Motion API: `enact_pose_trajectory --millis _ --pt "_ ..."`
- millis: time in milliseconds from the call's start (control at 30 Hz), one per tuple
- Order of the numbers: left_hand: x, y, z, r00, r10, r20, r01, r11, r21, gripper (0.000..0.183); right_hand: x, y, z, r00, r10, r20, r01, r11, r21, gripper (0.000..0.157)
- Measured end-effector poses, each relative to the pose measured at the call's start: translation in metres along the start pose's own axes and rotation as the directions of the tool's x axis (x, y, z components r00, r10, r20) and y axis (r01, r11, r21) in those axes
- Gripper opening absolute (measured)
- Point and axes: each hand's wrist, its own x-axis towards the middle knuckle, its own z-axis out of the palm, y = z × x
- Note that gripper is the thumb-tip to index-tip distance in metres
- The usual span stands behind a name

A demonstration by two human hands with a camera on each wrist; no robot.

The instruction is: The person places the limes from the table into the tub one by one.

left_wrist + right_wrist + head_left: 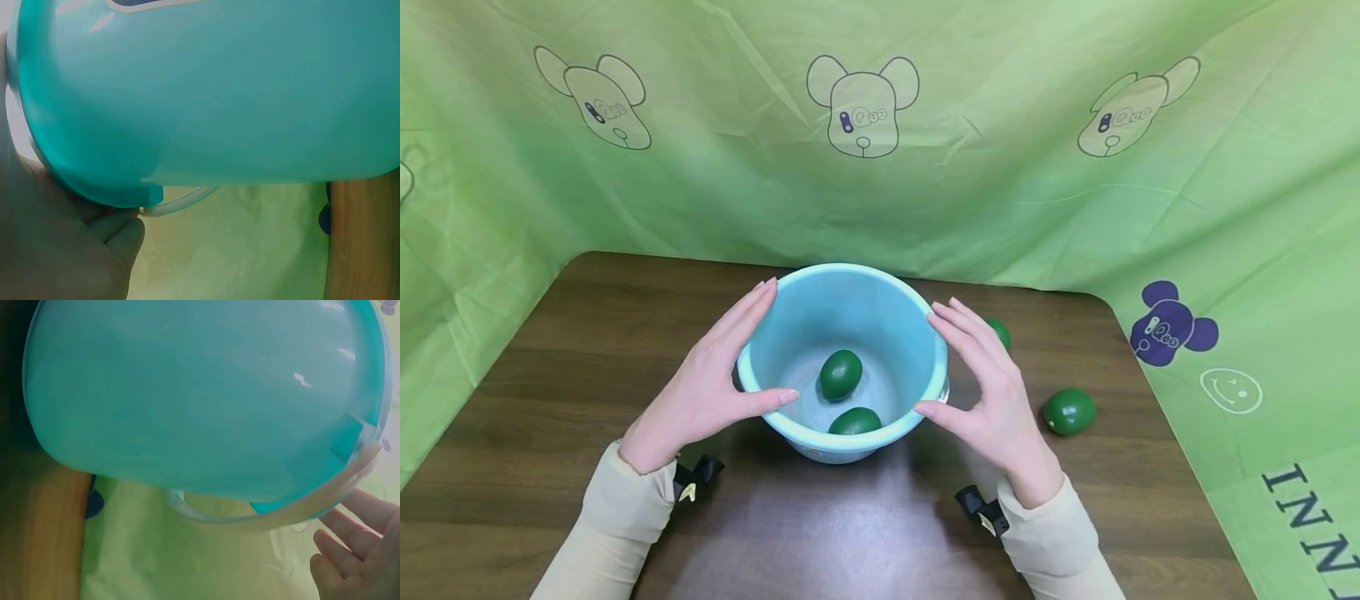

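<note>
A light blue plastic bucket [842, 275] stands on the table with two green limes [841, 374] inside. At its left rim is my left hand [707, 383], its thumb reaching over the edge and its fingers along the outside. The left wrist view shows those fingers bent under the rim beside the handle joint. On the opposite side, my right hand [988, 387] has fingers and thumb spread at the rim. In the right wrist view its fingers are loosely extended by the pale handle [269, 519], without wrapping round it.
To the right on the brown wooden table [542, 408] lies another lime [1070, 411]. A further green lime [1000, 332] is partly hidden behind my right hand. A green printed cloth [985, 208] hangs along the back and sides.
</note>
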Motion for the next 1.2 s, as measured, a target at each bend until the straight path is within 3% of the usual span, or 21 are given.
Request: enact_pose_trajectory --millis 300,833,1200 --pt "0.0 0.0 0.0 1.0 0.005 -0.003 -0.005 1.0 0.001 0.108 0.015 -0.026 -0.012 0.998 -0.014 -0.06 0.016 1.0 0.024 0.08" --pt "0.0 0.001 0.0 1.0 0.0 -0.003 0.0 1.0 0.006 0.108 0.018 -0.023 -0.028 0.992 -0.012 -0.129 0.007 0.999 -0.04 0.085" --pt "0.0 0.0 0.0 1.0 0.001 -0.006 -0.001 1.0 0.004 0.108 0.017 -0.019 -0.043 0.982 0.027 -0.184 -0.046 0.994 -0.102 0.086"
